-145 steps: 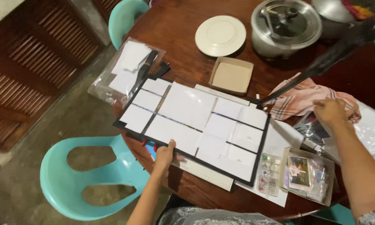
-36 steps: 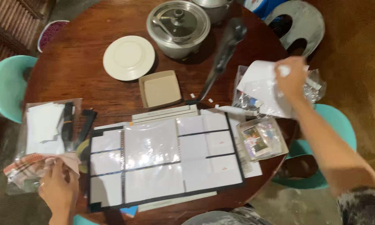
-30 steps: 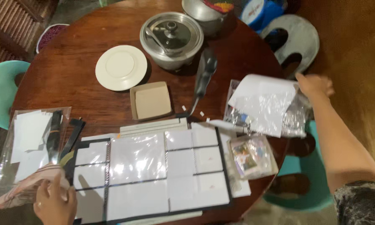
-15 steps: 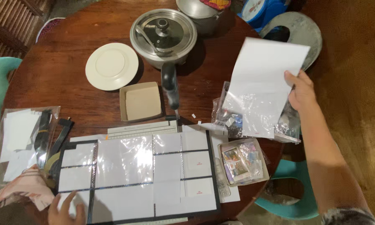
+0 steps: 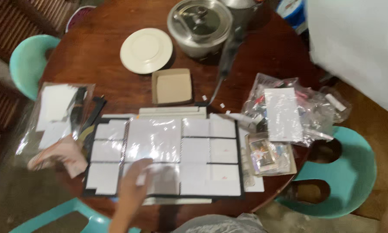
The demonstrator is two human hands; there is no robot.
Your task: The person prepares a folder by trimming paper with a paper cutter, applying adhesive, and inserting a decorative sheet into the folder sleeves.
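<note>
Head view: left hand (image 5: 133,183) lies flat, fingers spread, on the open black binder of clear pocket pages (image 5: 164,157) w/ white cards, near its front edge; it grips nothing. Binder sits at the near side of the round dark wooden surface (image 5: 103,47). Big blurred white sheet (image 5: 358,47) fills the upper right; right hand is out of frame, can't tell its grip. Behind the binder: small open tan cardboard box (image 5: 172,86), round cream plate (image 5: 146,50), lidded steel pot (image 5: 199,26). Right of the binder, a crumpled clear plastic bag (image 5: 293,112).
</note>
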